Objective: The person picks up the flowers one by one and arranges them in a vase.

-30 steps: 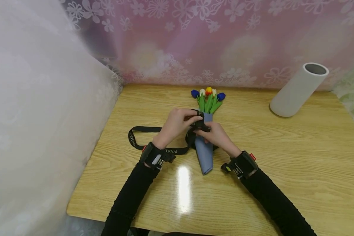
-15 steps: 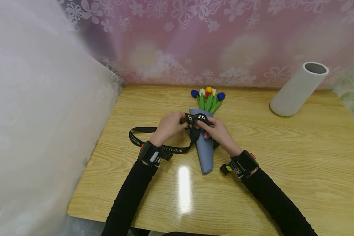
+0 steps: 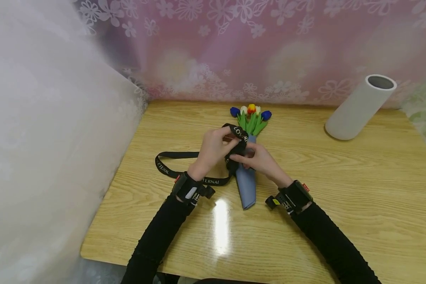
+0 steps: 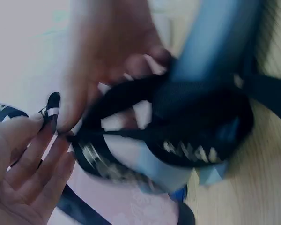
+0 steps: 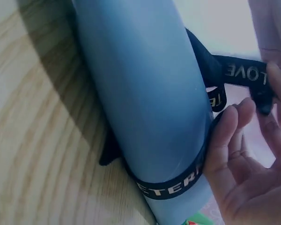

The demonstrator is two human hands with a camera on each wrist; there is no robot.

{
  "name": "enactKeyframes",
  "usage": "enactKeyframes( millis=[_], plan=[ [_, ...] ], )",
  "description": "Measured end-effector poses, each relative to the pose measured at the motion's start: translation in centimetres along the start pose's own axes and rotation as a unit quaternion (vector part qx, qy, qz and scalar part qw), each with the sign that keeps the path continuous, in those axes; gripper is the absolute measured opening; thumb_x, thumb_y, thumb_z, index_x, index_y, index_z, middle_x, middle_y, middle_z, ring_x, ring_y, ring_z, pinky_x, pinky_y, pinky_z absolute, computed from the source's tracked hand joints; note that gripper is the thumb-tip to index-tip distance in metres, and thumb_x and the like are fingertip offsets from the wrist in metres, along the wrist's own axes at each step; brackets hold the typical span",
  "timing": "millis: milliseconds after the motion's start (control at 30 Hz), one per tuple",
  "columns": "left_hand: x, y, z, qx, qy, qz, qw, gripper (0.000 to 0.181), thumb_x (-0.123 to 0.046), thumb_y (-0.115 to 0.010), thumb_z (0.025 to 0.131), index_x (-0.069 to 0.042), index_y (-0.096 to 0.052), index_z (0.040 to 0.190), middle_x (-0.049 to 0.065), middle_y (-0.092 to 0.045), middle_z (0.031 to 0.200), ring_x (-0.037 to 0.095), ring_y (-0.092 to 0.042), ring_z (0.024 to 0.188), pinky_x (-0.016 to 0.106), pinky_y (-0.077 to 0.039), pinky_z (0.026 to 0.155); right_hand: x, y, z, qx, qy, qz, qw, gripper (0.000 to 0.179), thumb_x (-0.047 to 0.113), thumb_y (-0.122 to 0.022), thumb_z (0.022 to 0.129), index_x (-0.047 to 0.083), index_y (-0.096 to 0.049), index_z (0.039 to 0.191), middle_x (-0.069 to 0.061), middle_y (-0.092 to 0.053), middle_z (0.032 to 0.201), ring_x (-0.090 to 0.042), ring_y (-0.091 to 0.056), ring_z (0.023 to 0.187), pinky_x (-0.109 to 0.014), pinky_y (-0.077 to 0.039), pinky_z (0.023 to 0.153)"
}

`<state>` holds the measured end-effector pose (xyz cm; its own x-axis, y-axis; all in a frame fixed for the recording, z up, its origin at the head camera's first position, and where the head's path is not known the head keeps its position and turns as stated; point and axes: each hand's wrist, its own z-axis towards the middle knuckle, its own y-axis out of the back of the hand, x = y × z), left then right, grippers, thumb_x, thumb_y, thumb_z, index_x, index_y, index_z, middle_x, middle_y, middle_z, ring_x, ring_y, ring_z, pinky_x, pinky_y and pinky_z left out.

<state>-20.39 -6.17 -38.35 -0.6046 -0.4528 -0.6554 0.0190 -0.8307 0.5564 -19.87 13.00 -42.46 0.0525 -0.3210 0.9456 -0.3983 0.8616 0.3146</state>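
Observation:
A bunch of tulips [image 3: 251, 118], blue, white and red-yellow, lies on the table in a blue-grey wrapper [image 3: 246, 189]. Black ribbon [image 3: 216, 181] printed with pale lettering goes round the wrapper, and its long tail loops out to the left. My left hand [image 3: 213, 148] pinches a raised part of the ribbon above the wrapper. Close beside it, my right hand [image 3: 264, 161] pinches ribbon between thumb and fingers. A ribbon band [image 5: 173, 185] encircles the wrapper in the right wrist view. Fingers hide the crossing of the ribbon; the left wrist view is blurred.
A tall white cylindrical vase [image 3: 358, 110] stands at the back right of the wooden table [image 3: 340, 197]. Behind the table hangs a pink flowered curtain [image 3: 234, 59]. White sheeting [image 3: 49, 138] borders the left side.
From half a second ago, my left hand has moved up and to the right, lifting ribbon with it. The right hand has shifted only slightly. Bouquet and vase stay put.

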Motion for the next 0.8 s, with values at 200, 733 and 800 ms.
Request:
enactKeyframes(
  millis=[200,733,800],
  plan=[
    [0.41,0.25,-0.12,0.019,0.049,0.101,0.9935,0.023,-0.036,-0.068,0.098,-0.013,-0.073,0.098,0.000,-0.071,0.085,0.011,-0.065,0.072,0.021,-0.052,0.066,0.03,0.23,0.11,-0.061,0.005,0.071,0.9956,0.034,0.026,-0.059,0.105,0.000,-0.060,0.127,-0.010,-0.063,0.097,-0.012,-0.058,0.062,-0.025,-0.055,0.061],
    [0.36,0.24,0.06,-0.029,0.012,0.071,0.9970,0.016,-0.021,-0.069,0.099,-0.008,-0.076,0.102,0.006,-0.077,0.086,0.013,-0.072,0.068,0.020,-0.055,0.061,0.27,0.57,0.04,-0.036,0.019,0.060,0.9974,0.051,0.034,-0.064,0.102,0.013,-0.052,0.146,-0.009,-0.066,0.113,-0.015,-0.060,0.065,-0.030,-0.057,0.064],
    [0.11,0.16,0.16,-0.020,-0.021,0.034,0.9990,0.016,-0.020,-0.070,0.098,-0.007,-0.076,0.104,0.007,-0.077,0.092,0.015,-0.075,0.077,0.019,-0.057,0.070,0.38,0.72,-0.03,-0.025,0.029,0.049,0.9981,0.051,0.033,-0.063,0.102,0.012,-0.052,0.147,-0.011,-0.064,0.115,-0.017,-0.060,0.065,-0.032,-0.057,0.065]
  ],
)
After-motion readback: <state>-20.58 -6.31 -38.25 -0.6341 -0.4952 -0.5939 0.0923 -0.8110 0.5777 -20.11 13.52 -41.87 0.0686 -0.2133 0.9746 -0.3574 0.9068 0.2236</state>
